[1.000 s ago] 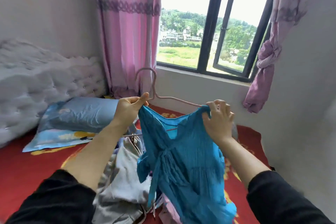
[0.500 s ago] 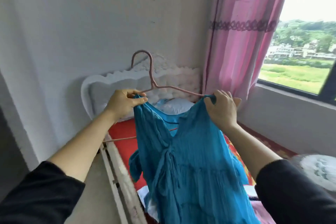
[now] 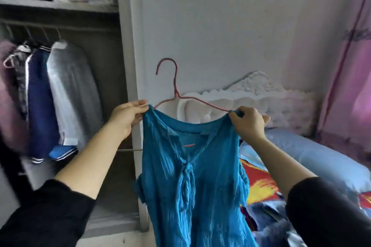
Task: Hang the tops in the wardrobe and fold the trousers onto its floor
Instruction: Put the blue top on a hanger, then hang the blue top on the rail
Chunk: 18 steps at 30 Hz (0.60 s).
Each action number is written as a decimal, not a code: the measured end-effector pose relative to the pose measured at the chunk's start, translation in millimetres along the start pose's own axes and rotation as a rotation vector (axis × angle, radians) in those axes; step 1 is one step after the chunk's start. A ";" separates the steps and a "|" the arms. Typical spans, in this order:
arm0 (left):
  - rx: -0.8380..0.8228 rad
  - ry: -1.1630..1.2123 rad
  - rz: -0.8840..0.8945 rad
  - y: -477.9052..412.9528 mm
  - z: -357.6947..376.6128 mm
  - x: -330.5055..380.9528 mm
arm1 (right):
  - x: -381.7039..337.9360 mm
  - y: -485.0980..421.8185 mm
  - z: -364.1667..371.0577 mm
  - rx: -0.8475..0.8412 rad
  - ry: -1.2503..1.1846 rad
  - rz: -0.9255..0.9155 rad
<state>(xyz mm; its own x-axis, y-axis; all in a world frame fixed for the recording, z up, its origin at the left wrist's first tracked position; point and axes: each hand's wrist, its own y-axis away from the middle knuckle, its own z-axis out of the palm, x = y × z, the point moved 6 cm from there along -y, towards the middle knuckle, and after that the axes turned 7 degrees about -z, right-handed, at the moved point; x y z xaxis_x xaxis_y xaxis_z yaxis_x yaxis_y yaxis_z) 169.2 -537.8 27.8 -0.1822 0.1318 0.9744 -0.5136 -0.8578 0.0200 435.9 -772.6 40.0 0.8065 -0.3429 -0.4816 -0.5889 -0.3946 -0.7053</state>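
Bedroom corner with an open wardrobe point(image 3: 124, 46), seen from the head camera. Nearest, at lower right, a bed with a red and yellow patterned cover point(image 3: 259, 182) carries a blurred heap of dark blue fabric point(image 3: 271, 224). At lower left lies the grey wardrobe floor point(image 3: 112, 220). Farther along the bed rests a light blue pillow point(image 3: 313, 158), and behind it stands a white tufted headboard point(image 3: 261, 102) against a pale plain wall point(image 3: 220, 26). A pink curtain point(image 3: 349, 86) closes the right edge. Inside the wardrobe, a grey garment point(image 3: 70, 90), a navy garment with white stripes point(image 3: 38, 106) and a blurred pinkish garment point(image 3: 10, 96) hang side by side from a metal rail point(image 3: 60, 28) under a grey shelf point(image 3: 60, 5).

Both arms, in black sleeves pushed up the forearms, reach forward. The left hand point(image 3: 126, 116) pinches one shoulder of a teal-blue crinkled fabric top point(image 3: 190, 176) between thumb and fingers. The right hand point(image 3: 248, 124), fingers curled, grips the other shoulder together with the end of a pink wire hanger point(image 3: 175, 86). The hanger's arms run into the neckline and its hook stands upright, free, before the wall. The top hangs between the forearms, outside the wardrobe, in front of its side panel and the bed edge.
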 end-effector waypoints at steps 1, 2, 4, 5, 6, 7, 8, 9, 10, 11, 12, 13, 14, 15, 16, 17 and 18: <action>0.046 -0.039 0.029 -5.1 -19.6 5.6 | -7.8 -0.7 17.5 -0.015 -0.030 0.010; 0.085 -0.081 0.057 -9.3 -37.9 11.6 | -15.4 -0.7 35.4 -0.036 -0.053 0.017; 0.149 -0.183 0.106 -16.9 -70.5 25.9 | -28.0 1.4 69.1 -0.077 -0.091 0.039; 0.179 -0.255 0.128 -21.1 -86.7 33.5 | -33.0 2.9 83.7 -0.088 -0.106 0.058; 0.205 -0.340 0.149 -25.2 -102.4 40.9 | -37.6 4.3 97.3 -0.096 -0.123 0.081; 0.228 -0.429 0.164 -29.8 -117.6 47.5 | -42.8 5.5 110.1 -0.106 -0.150 0.107; 0.242 -0.498 0.164 -34.8 -132.3 51.6 | -47.7 6.4 122.6 -0.118 -0.193 0.139; 0.251 -0.550 0.159 -39.7 -146.2 53.6 | -54.1 6.6 134.8 -0.131 -0.248 0.169; 0.265 -0.595 0.164 -43.7 -158.8 54.7 | -61.0 6.5 146.1 -0.147 -0.300 0.195; 0.291 -0.664 0.184 -47.7 -171.3 55.1 | -68.7 5.9 157.3 -0.168 -0.337 0.215; 0.315 -0.785 0.207 -51.1 -181.6 54.2 | -77.1 4.7 168.4 -0.194 -0.362 0.224; 0.310 -0.945 0.219 -54.9 -189.3 50.6 | -85.4 3.3 179.5 -0.222 -0.384 0.226; 0.285 -1.105 0.210 -59.2 -196.2 43.6 | -94.3 1.9 190.6 -0.251 -0.408 0.228; 0.263 -1.203 0.196 -63.4 -204.0 35.9 | -102.8 0.6 201.4 -0.279 -0.436 0.236; 0.253 -1.216 0.193 -67.7 -212.0 28.9 | -111.1 -0.8 212.1 -0.310 -0.462 0.239; 0.260 -1.168 0.206 -71.5 -220.2 24.6 | -119.3 -2.2 222.7 -0.348 -0.481 0.230; 0.293 -1.087 0.233 -75.9 -230.0 23.2 | -127.4 -4.1 233.3 -0.396 -0.491 0.204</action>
<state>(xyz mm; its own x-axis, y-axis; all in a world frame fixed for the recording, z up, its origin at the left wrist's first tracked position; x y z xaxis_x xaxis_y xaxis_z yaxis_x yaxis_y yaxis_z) 11.1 -355.4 -2.6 0.6455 -0.4214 0.6369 -0.3215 -0.9064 -0.2739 347.7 -528.5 -17.1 0.5518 -0.0526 -0.8323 -0.6311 -0.6788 -0.3755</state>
